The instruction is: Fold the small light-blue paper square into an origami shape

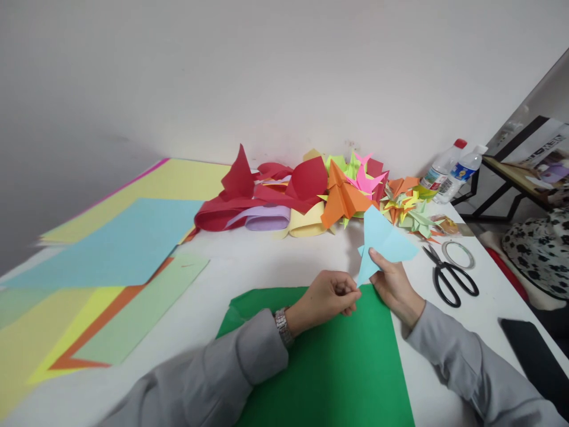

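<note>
Head view shows the folded light-blue paper (pixel 386 240) held near the green sheet's (pixel 329 367) far edge, long axis slanting away from the left hand (pixel 326 296) pinching its narrow tip, the right hand (pixel 395 287) thumb-gripping its nearer body.

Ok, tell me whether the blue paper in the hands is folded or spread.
Folded: the blue paper shows overlapping layers and narrows to a lower tip at the left hand, while the right hand holds it.

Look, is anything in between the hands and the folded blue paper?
Nothing visible is: the right hand holds the folded blue paper directly, and the left hand pinches its lower tip.
</note>
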Motion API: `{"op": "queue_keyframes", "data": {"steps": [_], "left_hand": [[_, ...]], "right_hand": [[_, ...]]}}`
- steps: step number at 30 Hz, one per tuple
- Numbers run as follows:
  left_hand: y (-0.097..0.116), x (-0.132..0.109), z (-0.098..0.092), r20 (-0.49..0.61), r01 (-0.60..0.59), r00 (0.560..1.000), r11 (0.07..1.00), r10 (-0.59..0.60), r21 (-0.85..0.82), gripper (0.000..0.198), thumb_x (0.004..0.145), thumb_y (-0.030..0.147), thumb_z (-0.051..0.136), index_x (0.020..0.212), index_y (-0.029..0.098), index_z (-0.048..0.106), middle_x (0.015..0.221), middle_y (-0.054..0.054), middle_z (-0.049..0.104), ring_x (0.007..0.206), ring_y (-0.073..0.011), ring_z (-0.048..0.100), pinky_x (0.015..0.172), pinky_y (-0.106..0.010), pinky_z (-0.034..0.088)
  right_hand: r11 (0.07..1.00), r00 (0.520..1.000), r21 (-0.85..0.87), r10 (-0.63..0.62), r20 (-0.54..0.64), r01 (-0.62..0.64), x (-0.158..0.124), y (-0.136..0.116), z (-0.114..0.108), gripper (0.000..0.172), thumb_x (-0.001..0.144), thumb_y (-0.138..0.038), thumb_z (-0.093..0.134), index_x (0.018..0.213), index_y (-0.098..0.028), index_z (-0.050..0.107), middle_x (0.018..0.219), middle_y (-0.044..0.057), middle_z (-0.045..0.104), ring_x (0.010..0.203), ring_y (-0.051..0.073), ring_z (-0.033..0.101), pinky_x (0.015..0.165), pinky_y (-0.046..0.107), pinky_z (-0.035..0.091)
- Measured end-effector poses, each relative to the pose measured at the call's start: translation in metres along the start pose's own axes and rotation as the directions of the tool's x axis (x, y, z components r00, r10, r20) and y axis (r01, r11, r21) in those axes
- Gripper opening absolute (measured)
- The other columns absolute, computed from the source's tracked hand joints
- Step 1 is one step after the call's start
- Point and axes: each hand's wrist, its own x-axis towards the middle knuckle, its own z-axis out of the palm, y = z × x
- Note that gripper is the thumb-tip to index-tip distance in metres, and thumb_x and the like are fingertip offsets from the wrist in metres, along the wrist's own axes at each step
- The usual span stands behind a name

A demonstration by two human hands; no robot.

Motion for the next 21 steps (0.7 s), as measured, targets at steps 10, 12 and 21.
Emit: {"op": "queue_keyframes", "data": {"steps": [10, 12, 21], "left_hand": [[-0.001, 0.003, -0.003, 0.084, -0.046, 0.996, 0.997, 0.04, 0.06, 0.034, 0.08, 0.043, 0.057, 0.072, 0.011, 0.066, 0.053, 0.0, 0.06, 0.047, -0.0101, 0.057, 0.047, -0.02, 0.047], [-0.002, 0.003, -0.003, 0.07, -0.046, 0.997, 0.995, 0.04, 0.088, 0.036, 0.081, 0.043, 0.055, 0.07, 0.011, 0.067, 0.051, -0.001, 0.06, 0.045, -0.0102, 0.057, 0.047, -0.021, 0.048], [-0.002, 0.002, -0.001, 0.03, -0.07, 0.997, 0.991, 0.067, 0.111, 0.034, 0.078, 0.04, 0.06, 0.065, 0.01, 0.069, 0.051, -0.003, 0.062, 0.047, -0.0109, 0.058, 0.049, -0.021, 0.05]], "right_hand": [[0.993, 0.997, -0.11, -0.039, 0.06, 0.046, -0.011, 0.002, 0.007, 0.039, 0.063, -0.021, 0.08, 0.099, -0.021, 0.065, 0.083, -0.001, 0.07, 0.071, 0.015, 0.061, 0.064, 0.027, 0.051], [0.99, 0.996, -0.129, -0.054, 0.072, 0.063, -0.012, 0.002, 0.008, 0.041, 0.063, -0.022, 0.08, 0.101, -0.021, 0.065, 0.086, 0.0, 0.07, 0.073, 0.016, 0.062, 0.068, 0.028, 0.052], [0.984, 0.998, -0.171, -0.05, 0.043, 0.056, -0.013, 0.003, 0.008, 0.044, 0.062, -0.025, 0.08, 0.103, -0.021, 0.066, 0.092, 0.002, 0.072, 0.078, 0.019, 0.064, 0.072, 0.032, 0.052]]}}
